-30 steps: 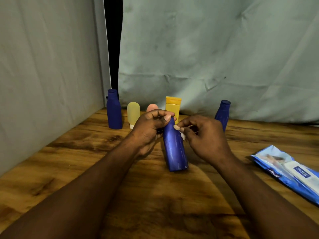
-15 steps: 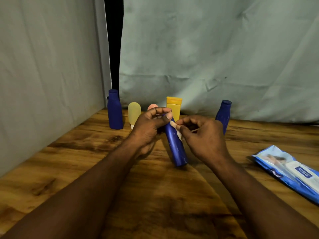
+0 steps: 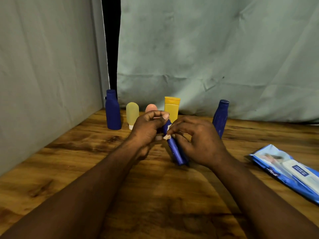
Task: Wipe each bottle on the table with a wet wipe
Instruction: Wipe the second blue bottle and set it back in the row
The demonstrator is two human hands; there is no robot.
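Observation:
My left hand [image 3: 148, 130] grips the upper end of a dark blue bottle [image 3: 176, 151], which leans with its base near the wooden table [image 3: 155, 195]. My right hand [image 3: 198, 140] curls around the bottle's right side and pinches a small white wet wipe [image 3: 167, 136] against it. Behind my hands stand a row of bottles: a dark blue bottle [image 3: 113, 110] at the left, a pale yellow one [image 3: 132, 113], a pink one [image 3: 151, 108] partly hidden, an orange-yellow one [image 3: 171, 106], and another dark blue one [image 3: 221, 116] at the right.
A blue pack of wet wipes [image 3: 290, 171] lies flat at the table's right edge. Grey-green cloth [image 3: 207, 57] hangs behind the table and a pale cloth wall [image 3: 43, 75] closes off the left side, with a dark gap between them.
The held bottle has tilted further, its base swinging right and toward my right hand. My right hand has slid the wipe lower along the bottle; the left hand keeps its grip on top.

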